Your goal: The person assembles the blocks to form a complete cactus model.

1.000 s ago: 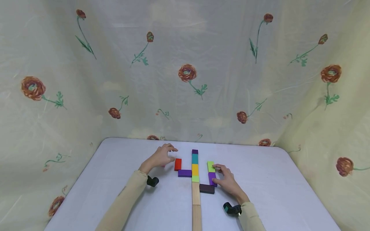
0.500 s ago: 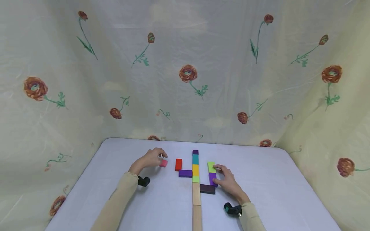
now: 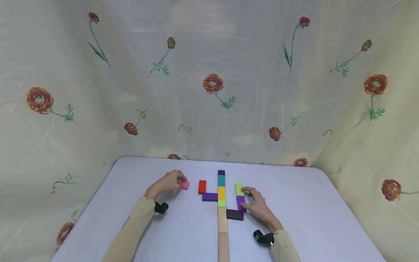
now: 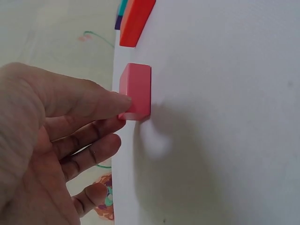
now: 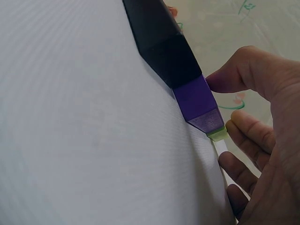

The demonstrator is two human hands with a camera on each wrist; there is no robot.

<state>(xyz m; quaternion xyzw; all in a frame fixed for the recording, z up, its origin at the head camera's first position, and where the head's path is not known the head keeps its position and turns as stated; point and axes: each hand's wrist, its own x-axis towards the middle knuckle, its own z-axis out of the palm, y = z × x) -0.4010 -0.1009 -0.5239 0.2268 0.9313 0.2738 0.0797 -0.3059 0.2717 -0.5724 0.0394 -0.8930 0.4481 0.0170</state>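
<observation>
My left hand (image 3: 168, 181) is low over the table's left half, its thumb and forefinger pinching the end of a small pink block (image 4: 137, 86). The other left fingers are bent loosely beside it. On the right side, my right hand (image 3: 260, 206) rests its thumb on a purple block (image 3: 240, 201), with the forefinger at the edge of a lime block (image 3: 239, 187). Those two blocks lie end to end, and a dark block (image 3: 235, 214) joins them to the middle row. Between the pink block and that row lies a red block (image 3: 202, 186), cornering another purple block (image 3: 210, 197).
The middle row runs away from me: plain wooden blocks (image 3: 222, 220), then a small lime block (image 3: 222, 203), yellow block (image 3: 221, 193), teal block (image 3: 221, 181) and a dark purple end block (image 3: 221, 172). A flowered curtain (image 3: 248, 109) stands behind the white table (image 3: 294, 203).
My left hand has moved left, away from the red block, and come down onto the pink block, which it now pinches. The right hand has stayed in place.
</observation>
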